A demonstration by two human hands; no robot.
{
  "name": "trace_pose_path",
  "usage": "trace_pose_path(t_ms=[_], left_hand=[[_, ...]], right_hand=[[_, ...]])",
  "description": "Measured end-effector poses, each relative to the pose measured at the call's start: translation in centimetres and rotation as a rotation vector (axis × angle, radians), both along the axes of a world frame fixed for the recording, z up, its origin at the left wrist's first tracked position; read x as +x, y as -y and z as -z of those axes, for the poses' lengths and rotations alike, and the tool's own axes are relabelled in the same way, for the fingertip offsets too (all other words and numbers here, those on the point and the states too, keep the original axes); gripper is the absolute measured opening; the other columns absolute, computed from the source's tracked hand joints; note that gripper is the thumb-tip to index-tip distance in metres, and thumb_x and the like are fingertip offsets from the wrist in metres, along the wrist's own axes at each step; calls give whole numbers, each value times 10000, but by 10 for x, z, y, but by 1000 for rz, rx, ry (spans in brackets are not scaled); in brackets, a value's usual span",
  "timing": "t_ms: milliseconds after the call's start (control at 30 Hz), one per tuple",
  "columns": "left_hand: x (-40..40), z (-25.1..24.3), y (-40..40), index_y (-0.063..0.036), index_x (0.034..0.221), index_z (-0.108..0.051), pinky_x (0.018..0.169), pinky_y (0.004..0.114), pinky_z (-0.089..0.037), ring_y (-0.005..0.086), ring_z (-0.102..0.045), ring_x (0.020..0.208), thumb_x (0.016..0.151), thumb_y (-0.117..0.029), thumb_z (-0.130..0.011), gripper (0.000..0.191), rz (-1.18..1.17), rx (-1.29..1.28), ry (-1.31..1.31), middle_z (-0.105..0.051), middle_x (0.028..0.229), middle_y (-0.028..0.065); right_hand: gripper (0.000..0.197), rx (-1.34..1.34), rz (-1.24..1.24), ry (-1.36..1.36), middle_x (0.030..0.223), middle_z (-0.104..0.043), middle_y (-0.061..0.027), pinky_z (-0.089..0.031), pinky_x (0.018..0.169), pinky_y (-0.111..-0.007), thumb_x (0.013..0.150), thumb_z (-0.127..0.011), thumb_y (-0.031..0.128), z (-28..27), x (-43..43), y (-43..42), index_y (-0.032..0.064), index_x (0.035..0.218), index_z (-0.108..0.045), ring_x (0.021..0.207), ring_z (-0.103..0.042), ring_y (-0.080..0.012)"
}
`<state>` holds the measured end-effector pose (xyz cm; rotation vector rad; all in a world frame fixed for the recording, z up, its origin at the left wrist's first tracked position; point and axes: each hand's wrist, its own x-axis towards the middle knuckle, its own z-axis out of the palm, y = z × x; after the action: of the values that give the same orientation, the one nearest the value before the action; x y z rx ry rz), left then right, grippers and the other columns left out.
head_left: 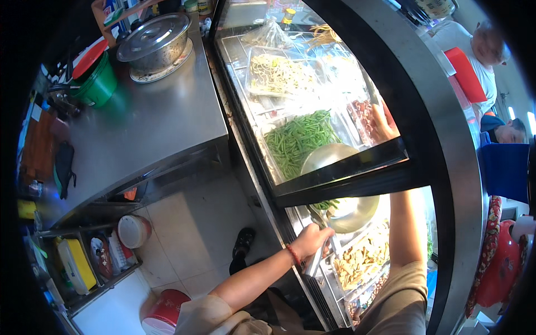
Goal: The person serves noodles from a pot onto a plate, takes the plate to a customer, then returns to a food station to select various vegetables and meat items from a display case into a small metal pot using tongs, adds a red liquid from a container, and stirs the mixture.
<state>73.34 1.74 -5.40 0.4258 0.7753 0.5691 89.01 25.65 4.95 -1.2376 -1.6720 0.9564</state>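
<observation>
My left hand [312,243], with a red beaded bracelet at the wrist, grips metal tongs [320,222] at the opening of a glass display case. Beside it a metal bowl [356,215] holds some green beans and something pale. My right hand [384,121] reaches inside behind the glass, at a clear tray of reddish chopped meat [363,117]; glare and the glass hide what its fingers hold, if anything. Cut green beans [299,134] fill a tray left of the bowl. Beyond them stands a tray of pale sprouts or noodles [280,73]. Below the bowl is a tray of tan strips [362,255].
The case's black frame [343,176] crosses between my forearms. To the left, a steel counter [167,113] carries a lidded metal pot [155,42] and green bucket [98,83]. A red bucket [167,305] stands on the floor. Two people are beyond the case at right.
</observation>
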Motion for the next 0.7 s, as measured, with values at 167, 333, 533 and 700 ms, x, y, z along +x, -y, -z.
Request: trace_pose_path(t_ms=[167, 333, 533, 700], left_hand=[[12, 14, -5, 54, 748, -558, 370, 291, -448, 136, -524, 427, 832, -171, -569, 241, -108, 14, -37, -531, 572, 78], [11, -6, 1, 28, 749, -571, 375, 281, -446, 142, -525, 423, 829, -206, -576, 247, -67, 101, -67, -534, 563, 71], [12, -29, 40, 14, 745, -568, 401, 264, -446, 128, -519, 420, 840, -216, -561, 248, 101, 141, -32, -542, 565, 61], [-2, -30, 71, 23, 750, -577, 398, 245, -438, 115, -513, 423, 862, -206, -514, 262, 150, 160, -92, -567, 573, 69]], right_hand=[[245, -166, 362, -160, 691, -506, 29, -285, 408, -159, 936, -506, 161, -36, 43, 170, 33, 1143, -533, 482, -362, -4], [394, -334, 464, -71, 728, -512, 23, -293, 460, -125, 927, -507, 112, -63, 60, 312, -1, 1299, -445, 509, -378, 5], [516, -277, 427, 861, 829, -586, -129, -454, 616, -314, 808, -616, 97, -92, 74, 400, 43, 1297, -460, 658, -541, -221], [527, -554, 596, 1057, 795, -545, -146, -472, 641, -392, 834, -588, 145, -86, 96, 509, 68, 1325, -411, 730, -589, -316]])
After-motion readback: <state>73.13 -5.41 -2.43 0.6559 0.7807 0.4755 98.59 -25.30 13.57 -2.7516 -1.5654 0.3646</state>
